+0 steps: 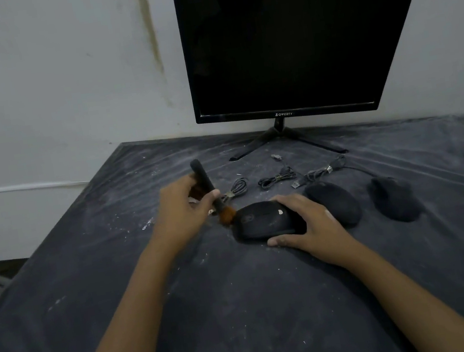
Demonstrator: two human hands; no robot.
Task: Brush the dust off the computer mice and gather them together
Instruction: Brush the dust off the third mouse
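Three black computer mice lie in a row on the dusty dark table (244, 309). My right hand (313, 224) grips the leftmost mouse (261, 221) from its right side, thumb at the front edge and fingers over the back. My left hand (183, 213) holds a small brush (212, 192) with a black handle, and its brown bristles touch the left end of that mouse. The second mouse (334, 202) sits just right of my right hand. The third mouse (395, 201) lies farther right. Their coiled cables (276, 178) lie behind them.
A black monitor (295, 45), switched off, stands on a splayed stand (280, 135) at the back against the pale wall. The table's left edge (52, 232) runs diagonally, with a drop to the floor beyond it. White dust streaks the tabletop.
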